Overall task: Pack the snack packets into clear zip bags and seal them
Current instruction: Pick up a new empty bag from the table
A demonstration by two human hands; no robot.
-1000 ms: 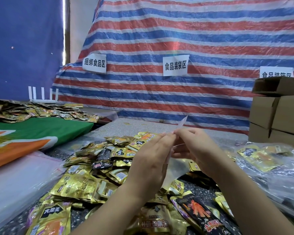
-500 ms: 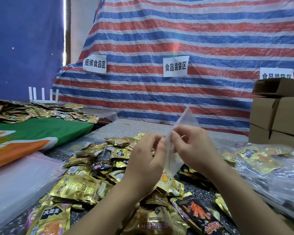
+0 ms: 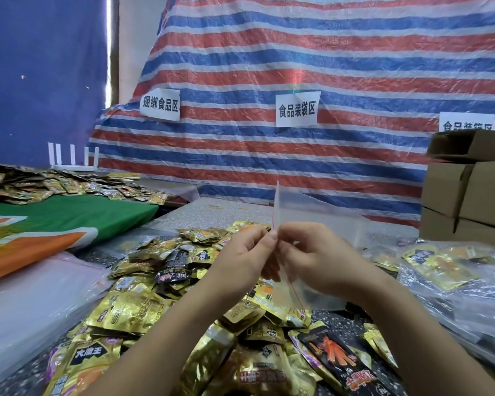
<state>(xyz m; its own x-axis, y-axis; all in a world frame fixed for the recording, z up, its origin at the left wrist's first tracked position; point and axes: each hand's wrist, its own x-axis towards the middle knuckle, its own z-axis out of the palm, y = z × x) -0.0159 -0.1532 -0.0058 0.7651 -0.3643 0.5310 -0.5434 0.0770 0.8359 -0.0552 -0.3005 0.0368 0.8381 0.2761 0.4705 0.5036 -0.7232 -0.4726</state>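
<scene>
- We hold an empty clear zip bag (image 3: 303, 212) in the air above the pile of snack packets (image 3: 160, 270), between both hands and well above the bench (image 3: 212, 210).
- The left hand (image 3: 240, 261) pinches the mouth edge with thumb and forefinger; the right hand (image 3: 312, 258) has its fingers curled on the same edge, just beside the left. So each grip is closed on the bag, one on each lip as far as we can tell.
- We judge the reason: the two lips must be pulled apart before any packet can enter, and lifting the bag keeps it free of the heap.
- The thin red zip line (image 3: 293, 287) (easy to miss) runs nearly up and down past our fingers, so the mouth faces left, toward the packets.
- The long axis of the bag goes from our hands toward the right and away from us; the body is turned sideways, not hanging down.
- Already filled bags (image 3: 446, 270) lie at the right, near the cardboard boxes (image 3: 469, 190).
</scene>
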